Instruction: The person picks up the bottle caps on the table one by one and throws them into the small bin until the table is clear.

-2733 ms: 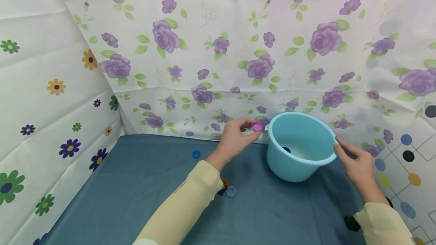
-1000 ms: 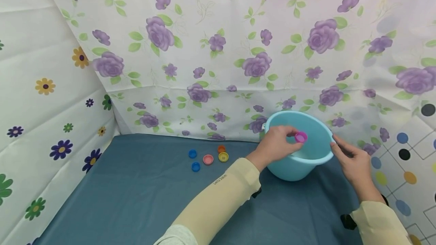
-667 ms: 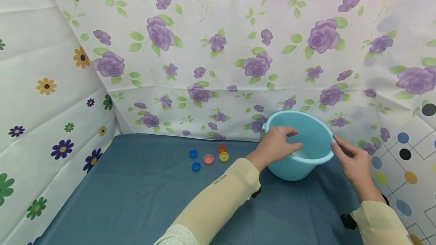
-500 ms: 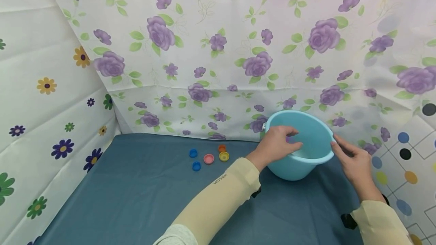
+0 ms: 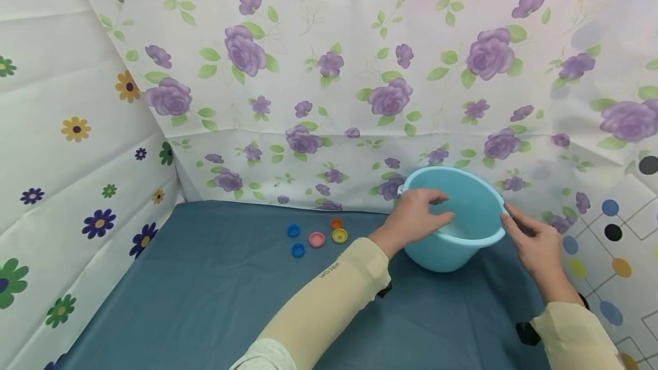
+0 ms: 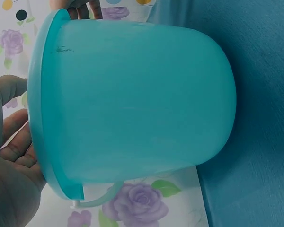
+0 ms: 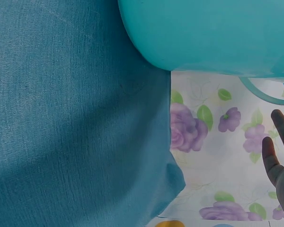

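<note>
A light blue bucket (image 5: 437, 258) stands on the cloth-covered table, close to the back sheet. My left hand (image 5: 411, 218) hangs over its near left rim, thumb and fingers apart with nothing between them. In the left wrist view, the bucket's side (image 6: 137, 99) fills the middle, and the left hand (image 6: 14, 165) is at the rim. My right hand (image 5: 537, 247) pinches the bucket's right rim between thumb and fingers. Most of the bucket's floor is hidden by its near wall and my left hand.
Several small round caps lie left of the bucket: two blue ones, one at the back (image 5: 293, 230) and one nearer (image 5: 298, 250), a pink cap (image 5: 316, 239), an orange cap (image 5: 336, 223) and a yellow cap (image 5: 340, 236). A flowered sheet (image 5: 288, 73) rises behind the table.
My left hand has carried a magenta cap rightward over the bucket and let it go; the cap dropped inside and is now out of sight. My right hand has stayed on the rim.
</note>
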Demonstrator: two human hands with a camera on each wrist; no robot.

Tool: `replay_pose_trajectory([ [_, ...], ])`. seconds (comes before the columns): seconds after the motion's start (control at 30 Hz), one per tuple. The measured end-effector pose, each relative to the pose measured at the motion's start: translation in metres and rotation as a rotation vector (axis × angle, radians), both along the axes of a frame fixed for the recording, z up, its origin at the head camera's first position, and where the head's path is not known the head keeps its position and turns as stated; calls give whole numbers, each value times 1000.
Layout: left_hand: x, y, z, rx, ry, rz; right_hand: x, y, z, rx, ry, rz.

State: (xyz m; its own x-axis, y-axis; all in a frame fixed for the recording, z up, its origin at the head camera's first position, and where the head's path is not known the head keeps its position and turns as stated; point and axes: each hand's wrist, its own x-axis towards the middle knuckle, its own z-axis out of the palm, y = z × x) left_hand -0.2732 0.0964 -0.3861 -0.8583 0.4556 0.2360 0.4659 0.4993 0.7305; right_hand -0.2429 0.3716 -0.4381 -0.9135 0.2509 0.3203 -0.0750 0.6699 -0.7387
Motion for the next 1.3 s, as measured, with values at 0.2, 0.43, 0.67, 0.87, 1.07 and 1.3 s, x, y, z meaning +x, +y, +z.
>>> replay_pose_trajectory([
  [0.2, -1, -12, 1, 53, 31, 9, 0, 0, -1, -4, -11, 3],
  [0.43, -2, -40, 3, 130, 137, 67, -1, 1, -1, -8, -4, -1],
  [0.67, -1, -78, 2, 198, 135, 138, -2, 2, -1, -33, -20, 7],
  [0.87, 0, -117, -8, 203, 141, 216, -2, 3, -4, -45, -24, 13],
  [1.07, 3, -156, -24, 230, 115, 273, -1, 3, -3, -35, -16, 2],
  [1.3, 8, -191, -49, 181, 103, 371, -1, 1, -1, -30, -25, -2],
])
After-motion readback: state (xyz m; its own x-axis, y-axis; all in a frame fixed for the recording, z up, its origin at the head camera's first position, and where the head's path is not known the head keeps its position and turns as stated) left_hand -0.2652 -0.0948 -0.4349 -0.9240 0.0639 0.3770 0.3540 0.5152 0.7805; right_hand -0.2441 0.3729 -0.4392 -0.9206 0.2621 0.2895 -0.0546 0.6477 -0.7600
